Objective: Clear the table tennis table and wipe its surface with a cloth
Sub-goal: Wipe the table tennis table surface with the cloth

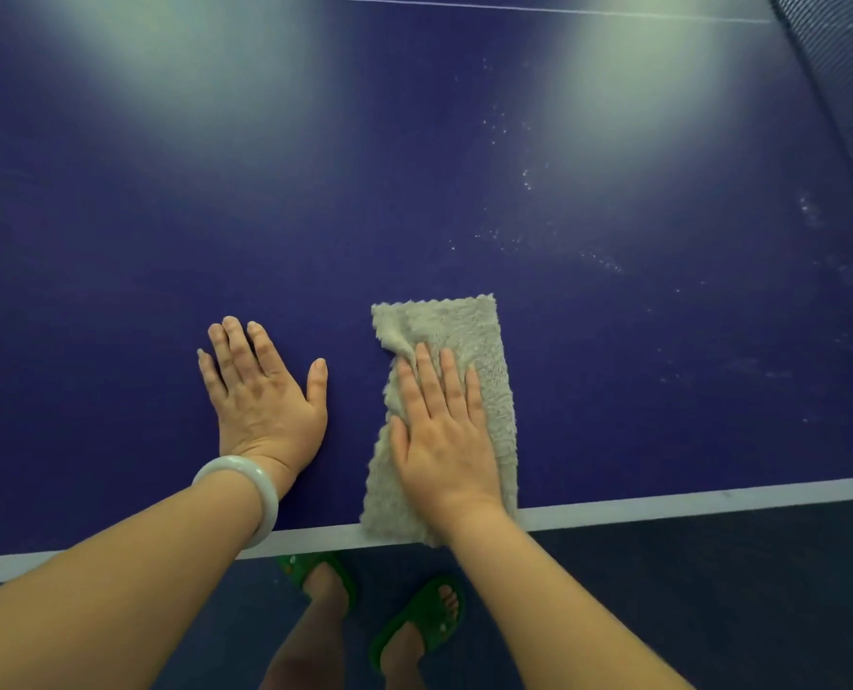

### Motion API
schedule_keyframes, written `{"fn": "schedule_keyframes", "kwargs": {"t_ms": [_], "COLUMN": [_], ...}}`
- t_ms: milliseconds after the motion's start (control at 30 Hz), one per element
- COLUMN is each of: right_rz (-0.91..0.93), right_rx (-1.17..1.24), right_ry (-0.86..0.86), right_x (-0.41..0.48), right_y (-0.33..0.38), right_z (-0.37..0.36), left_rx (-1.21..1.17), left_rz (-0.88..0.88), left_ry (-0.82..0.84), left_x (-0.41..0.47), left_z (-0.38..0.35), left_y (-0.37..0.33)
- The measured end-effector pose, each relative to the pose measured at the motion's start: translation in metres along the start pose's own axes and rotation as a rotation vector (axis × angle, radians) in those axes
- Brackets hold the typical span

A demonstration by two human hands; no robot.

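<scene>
**Head view: cloth on table, wiping stage**

Cloth point(469, 351) — beige, fluffy, folded into a long strip. It lies flat on the table point(414, 166) at the near edge, its lower end over the white border line point(713, 495).

Right hand point(439, 440) — fingers straight and spread, palm pressing the cloth down without gripping it. The flat press probably spreads pressure for the wipe.

Left hand point(260, 390) — fingers straight, flat on the bare surface just left of the cloth, apparently bracing the lean. There is a bangle point(250, 490) on the wrist.

Specks point(514, 191) — pale, scattered right of centre beyond the cloth, probably the next area to wipe.

Net point(852, 92) — far right.
</scene>
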State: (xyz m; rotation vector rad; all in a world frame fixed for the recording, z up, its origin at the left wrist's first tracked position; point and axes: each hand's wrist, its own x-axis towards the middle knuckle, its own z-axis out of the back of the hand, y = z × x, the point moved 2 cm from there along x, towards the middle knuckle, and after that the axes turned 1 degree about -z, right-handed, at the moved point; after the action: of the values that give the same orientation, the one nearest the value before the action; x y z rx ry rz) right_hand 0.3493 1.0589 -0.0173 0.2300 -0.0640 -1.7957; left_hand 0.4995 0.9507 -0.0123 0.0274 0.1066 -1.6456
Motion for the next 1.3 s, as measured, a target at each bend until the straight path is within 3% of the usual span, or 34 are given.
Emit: {"fn": "schedule_keyframes", "kwargs": {"t_ms": [67,133,233,333,400,467,567,633,733,833,900,1000,1167,1300], "right_rz": [0.093,0.018,-0.380,-0.637,-0.527,-0.244,0.087,0.054,-0.373,-0.652,-0.552,-0.237,-0.121,-0.054], "right_rx": [-0.015,-0.064,-0.043,-0.004,0.002,-0.022,-0.041,-0.078,-0.048,-0.013,0.003,0.000,0.031,0.039], "right_ry": [0.027,0.021,-0.023,-0.078,-0.101,-0.062,0.022,-0.017,-0.022,-0.051,-0.059,-0.004,0.037,0.061], "right_x": [-0.018,-0.025,-0.011,0.008,0.015,0.004,-0.023,-0.034,-0.032,-0.011,0.005,0.012,0.012,0.008], "right_y": [-0.025,-0.075,-0.142,-0.123,-0.076,-0.034,-0.045,-0.092,-0.158,-0.136,-0.090,-0.042,-0.061,-0.076], "right_z": [0.003,0.007,0.018,0.019,0.013,0.003,0.000,0.005,0.019,0.019,0.016,0.008,0.013,0.018], "left_rx": [0.008,0.012,0.010,0.019,0.012,0.007,0.012,0.003,0.012,0.010,0.016,-0.004,-0.027,-0.021], "left_rz": [0.001,0.000,-0.003,0.000,0.002,0.006,0.000,0.001,-0.003,0.003,0.003,-0.011,-0.041,-0.241], "left_ry": [0.005,0.003,-0.005,-0.013,-0.007,-0.005,0.002,0.006,-0.001,0.001,0.006,0.011,0.051,-0.004], "left_x": [0.001,0.000,0.000,0.000,0.000,-0.001,-0.001,-0.001,-0.001,-0.001,-0.001,0.000,-0.003,0.004], "left_z": [-0.001,-0.002,-0.003,-0.003,-0.003,-0.003,-0.002,-0.002,-0.001,0.000,-0.001,-0.003,0.004,0.009], "left_y": [0.001,0.001,0.001,0.000,0.001,0.001,0.001,0.001,0.000,0.000,0.001,0.001,-0.003,-0.042]}}
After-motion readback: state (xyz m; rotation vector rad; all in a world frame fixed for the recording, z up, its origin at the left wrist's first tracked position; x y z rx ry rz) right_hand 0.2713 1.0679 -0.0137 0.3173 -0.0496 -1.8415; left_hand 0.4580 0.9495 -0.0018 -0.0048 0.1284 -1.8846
